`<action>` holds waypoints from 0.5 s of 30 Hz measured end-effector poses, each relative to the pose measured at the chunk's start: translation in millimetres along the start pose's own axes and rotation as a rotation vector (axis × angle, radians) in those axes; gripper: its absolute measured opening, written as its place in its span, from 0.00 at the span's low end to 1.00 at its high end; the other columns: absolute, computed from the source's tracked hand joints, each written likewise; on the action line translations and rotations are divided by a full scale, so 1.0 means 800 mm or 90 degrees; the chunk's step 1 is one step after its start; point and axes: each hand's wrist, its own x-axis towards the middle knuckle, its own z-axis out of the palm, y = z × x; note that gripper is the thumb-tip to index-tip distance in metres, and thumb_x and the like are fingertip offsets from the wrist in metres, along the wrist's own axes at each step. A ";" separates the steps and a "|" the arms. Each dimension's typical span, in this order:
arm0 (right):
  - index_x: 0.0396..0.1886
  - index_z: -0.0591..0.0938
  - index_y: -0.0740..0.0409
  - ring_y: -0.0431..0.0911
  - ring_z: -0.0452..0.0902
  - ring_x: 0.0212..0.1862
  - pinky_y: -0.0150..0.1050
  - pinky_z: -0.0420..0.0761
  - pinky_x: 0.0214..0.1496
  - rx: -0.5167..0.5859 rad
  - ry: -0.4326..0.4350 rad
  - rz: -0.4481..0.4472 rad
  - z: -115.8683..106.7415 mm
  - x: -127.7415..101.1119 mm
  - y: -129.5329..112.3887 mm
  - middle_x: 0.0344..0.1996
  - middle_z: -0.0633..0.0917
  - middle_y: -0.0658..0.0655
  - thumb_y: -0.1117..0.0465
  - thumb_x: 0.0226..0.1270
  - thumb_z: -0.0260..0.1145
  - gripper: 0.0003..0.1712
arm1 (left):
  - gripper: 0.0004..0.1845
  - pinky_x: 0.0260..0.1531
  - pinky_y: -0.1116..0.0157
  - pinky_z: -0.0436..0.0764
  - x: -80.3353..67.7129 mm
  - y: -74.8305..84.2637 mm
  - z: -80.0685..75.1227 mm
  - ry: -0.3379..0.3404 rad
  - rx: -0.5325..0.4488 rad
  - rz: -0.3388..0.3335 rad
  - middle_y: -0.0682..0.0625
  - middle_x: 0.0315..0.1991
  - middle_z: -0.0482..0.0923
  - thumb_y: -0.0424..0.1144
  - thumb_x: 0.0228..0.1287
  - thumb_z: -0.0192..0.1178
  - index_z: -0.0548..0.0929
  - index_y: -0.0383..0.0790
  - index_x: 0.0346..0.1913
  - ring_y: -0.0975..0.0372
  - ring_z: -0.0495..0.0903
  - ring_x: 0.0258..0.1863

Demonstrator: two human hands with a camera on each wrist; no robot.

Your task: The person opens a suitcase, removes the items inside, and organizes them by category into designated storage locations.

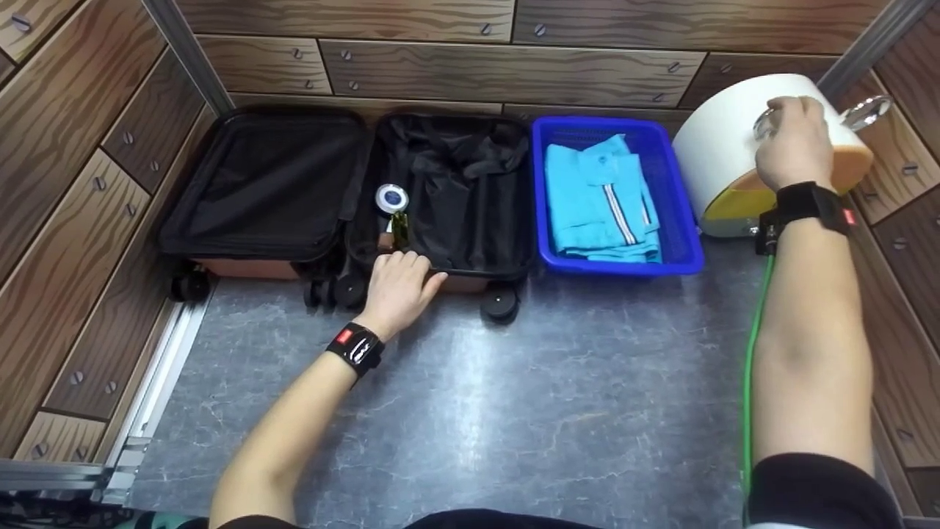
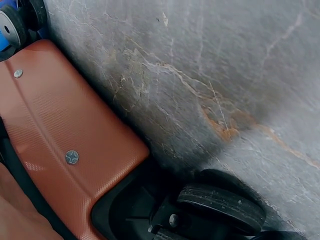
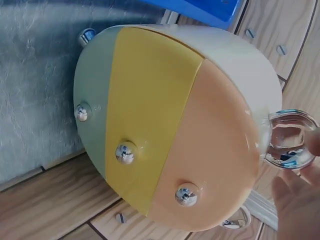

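My left hand is at the front rim of the open suitcase, its fingers bent over the edge and hidden past the knuckles. In the left wrist view, the suitcase's reddish-brown shell shows beside a black wheel. Within that half, close to the fingers, are a round tin and a small yellow-green item. At the right, my right hand grips a clear ring-shaped handle on a white drawer cabinet. The cabinet's front has green, yellow and orange drawers with silver knobs.
A blue basket holding a folded light-blue shirt stands between the suitcase and the cabinet. The other suitcase half lies at the left. Wood-patterned walls surround the grey floor. A green cable runs along my right arm.
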 end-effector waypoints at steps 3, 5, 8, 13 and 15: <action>0.81 0.57 0.58 0.69 0.52 0.75 0.62 0.55 0.76 -0.008 0.027 0.006 0.002 0.000 -0.005 0.77 0.54 0.69 0.72 0.70 0.44 0.39 | 0.25 0.47 0.51 0.70 -0.001 0.000 0.000 0.000 0.000 0.000 0.45 0.34 0.77 0.59 0.78 0.49 0.78 0.40 0.34 0.48 0.76 0.39; 0.81 0.58 0.59 0.68 0.53 0.75 0.61 0.55 0.76 -0.006 0.036 0.013 0.001 0.001 -0.008 0.75 0.56 0.70 0.73 0.69 0.44 0.39 | 0.25 0.47 0.50 0.71 -0.001 0.000 0.000 0.002 0.002 -0.001 0.45 0.33 0.77 0.59 0.78 0.49 0.78 0.41 0.34 0.48 0.76 0.39; 0.77 0.65 0.64 0.69 0.56 0.73 0.61 0.56 0.75 -0.014 0.051 0.017 -0.001 0.002 -0.011 0.73 0.60 0.72 0.76 0.67 0.45 0.36 | 0.25 0.47 0.51 0.70 -0.001 -0.001 0.000 0.000 0.003 -0.002 0.45 0.34 0.76 0.59 0.78 0.49 0.78 0.41 0.34 0.48 0.76 0.39; 0.66 0.74 0.72 0.75 0.63 0.66 0.65 0.60 0.70 -0.073 0.078 -0.011 -0.005 0.005 -0.007 0.64 0.71 0.79 0.78 0.65 0.47 0.29 | 0.25 0.48 0.51 0.70 -0.001 -0.001 0.001 -0.007 0.008 0.000 0.45 0.34 0.77 0.60 0.78 0.48 0.78 0.41 0.35 0.48 0.76 0.40; 0.62 0.77 0.73 0.78 0.65 0.61 0.66 0.62 0.66 -0.096 0.090 -0.027 -0.006 0.006 -0.003 0.59 0.75 0.80 0.78 0.66 0.49 0.25 | 0.26 0.48 0.51 0.70 -0.001 -0.001 -0.001 -0.007 0.011 0.002 0.45 0.34 0.77 0.60 0.78 0.47 0.78 0.41 0.35 0.49 0.76 0.40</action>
